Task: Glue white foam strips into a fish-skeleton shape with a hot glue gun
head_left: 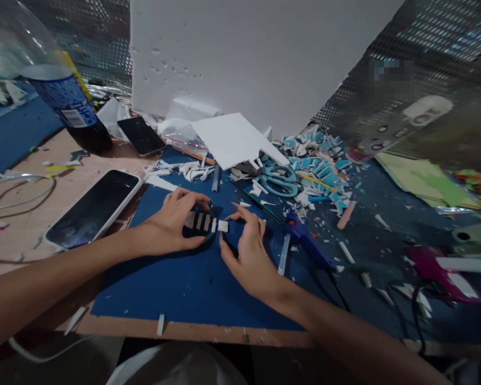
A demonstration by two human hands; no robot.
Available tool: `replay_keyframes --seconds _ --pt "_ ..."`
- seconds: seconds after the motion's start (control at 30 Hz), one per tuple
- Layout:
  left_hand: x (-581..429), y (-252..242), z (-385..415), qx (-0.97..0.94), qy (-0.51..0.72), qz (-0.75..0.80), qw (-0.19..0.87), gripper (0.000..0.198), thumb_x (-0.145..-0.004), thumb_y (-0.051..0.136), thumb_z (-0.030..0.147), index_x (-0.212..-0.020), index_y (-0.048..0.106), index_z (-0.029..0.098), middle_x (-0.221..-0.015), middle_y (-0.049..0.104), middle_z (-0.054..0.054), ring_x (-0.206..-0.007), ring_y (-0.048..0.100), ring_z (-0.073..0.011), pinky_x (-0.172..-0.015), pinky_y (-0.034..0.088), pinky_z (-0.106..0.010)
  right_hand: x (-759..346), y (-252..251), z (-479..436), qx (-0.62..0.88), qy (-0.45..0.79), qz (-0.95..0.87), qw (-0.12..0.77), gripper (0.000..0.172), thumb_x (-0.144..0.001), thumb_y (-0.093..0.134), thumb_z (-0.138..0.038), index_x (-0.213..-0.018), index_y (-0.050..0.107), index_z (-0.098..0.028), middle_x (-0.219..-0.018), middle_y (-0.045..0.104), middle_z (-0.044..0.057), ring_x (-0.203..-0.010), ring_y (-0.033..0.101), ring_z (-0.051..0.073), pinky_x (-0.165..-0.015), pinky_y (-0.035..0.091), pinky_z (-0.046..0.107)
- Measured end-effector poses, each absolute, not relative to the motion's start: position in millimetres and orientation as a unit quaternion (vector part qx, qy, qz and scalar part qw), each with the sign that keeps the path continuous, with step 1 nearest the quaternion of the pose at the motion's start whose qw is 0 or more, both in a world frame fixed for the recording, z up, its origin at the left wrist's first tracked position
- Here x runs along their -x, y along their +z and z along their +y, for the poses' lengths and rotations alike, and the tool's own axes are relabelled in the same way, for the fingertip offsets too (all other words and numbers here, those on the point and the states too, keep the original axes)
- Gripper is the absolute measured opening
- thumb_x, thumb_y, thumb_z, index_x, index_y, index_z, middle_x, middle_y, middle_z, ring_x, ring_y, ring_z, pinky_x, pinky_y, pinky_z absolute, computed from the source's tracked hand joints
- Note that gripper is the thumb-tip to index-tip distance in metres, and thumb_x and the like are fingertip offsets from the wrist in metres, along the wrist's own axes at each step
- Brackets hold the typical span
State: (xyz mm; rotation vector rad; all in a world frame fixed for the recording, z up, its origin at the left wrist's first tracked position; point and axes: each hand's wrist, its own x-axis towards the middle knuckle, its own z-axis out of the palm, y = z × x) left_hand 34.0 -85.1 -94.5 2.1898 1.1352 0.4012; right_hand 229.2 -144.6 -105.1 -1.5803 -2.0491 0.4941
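On the blue mat (176, 289) lies a short row of small white strips (207, 222) that look like foam, with dark gaps between them. My left hand (170, 222) curves around the row, thumb on the near side and fingers on the far side; its palm shades part of the strips. At the right end of the row is a small white block (223, 226). The thumb and index finger of my right hand (250, 248) pinch this block from its near and far sides. Whether the block touches the last strip I cannot tell.
Right of my hands lies a blue glue gun (308, 240) with a clear glue stick (284, 254). Scissors (278, 181), a white cut sheet (234, 140) and teal-and-white scraps (323, 168) sit behind. A phone (96, 208) and a cola bottle (70, 107) stand left.
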Motion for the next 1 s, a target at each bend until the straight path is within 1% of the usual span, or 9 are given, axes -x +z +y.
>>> replay_keyframes --seconds 0.23,0.37,0.6,0.77,1.0 --pt "-32.9 -95.6 -85.1 -0.834 0.148 0.429 0.315 0.053 -0.071 0.06 0.041 -0.116 0.042 0.022 -0.112 0.051 -0.008 -0.113 0.038 -0.029 -0.092 0.036 -0.047 -229.3 -103.6 -144.2 0.584 0.18 -0.753 0.246 0.049 -0.086 0.044 -0.024 -0.129 0.024 -0.013 -0.109 0.044 0.016 -0.107 0.042 0.028 -0.091 0.038 0.049" --pt "-33.3 -94.7 -84.5 -0.831 0.146 0.432 0.318 0.053 -0.071 0.06 0.043 -0.116 0.043 0.022 -0.112 0.052 -0.008 -0.112 0.039 -0.0295 -0.091 0.037 -0.046 -229.8 -104.4 -144.6 0.58 0.172 -0.755 0.251 0.048 -0.086 0.044 -0.024 -0.129 0.025 -0.016 -0.108 0.045 0.016 -0.106 0.043 0.028 -0.087 0.04 0.049" --pt "-33.1 -94.2 -84.4 -0.832 0.146 0.429 0.319 0.054 -0.071 0.06 0.044 -0.117 0.042 0.022 -0.113 0.052 -0.008 -0.112 0.038 -0.0296 -0.091 0.036 -0.047 -230.1 -105.9 -144.6 0.571 0.161 -0.762 0.26 0.048 -0.086 0.043 -0.024 -0.128 0.024 -0.015 -0.107 0.045 0.015 -0.103 0.044 0.028 -0.09 0.036 0.052" --pt "-32.7 -94.5 -84.4 -0.833 0.15 0.427 0.318 0.053 -0.072 0.059 0.045 -0.117 0.043 0.023 -0.111 0.052 -0.008 -0.11 0.04 -0.0291 -0.09 0.037 -0.046 -230.1 -104.3 -144.8 0.573 0.168 -0.76 0.257 0.048 -0.086 0.043 -0.025 -0.129 0.024 -0.018 -0.108 0.045 0.015 -0.104 0.044 0.029 -0.088 0.038 0.051" --pt "-33.5 -94.7 -84.8 -0.833 0.145 0.429 0.316 0.053 -0.071 0.06 0.043 -0.117 0.042 0.022 -0.113 0.051 -0.008 -0.112 0.038 -0.0293 -0.092 0.036 -0.047 -229.2 -103.4 -145.0 0.57 0.168 -0.763 0.255 0.046 -0.086 0.043 -0.024 -0.127 0.026 -0.016 -0.11 0.046 0.016 -0.106 0.043 0.029 -0.09 0.037 0.051"
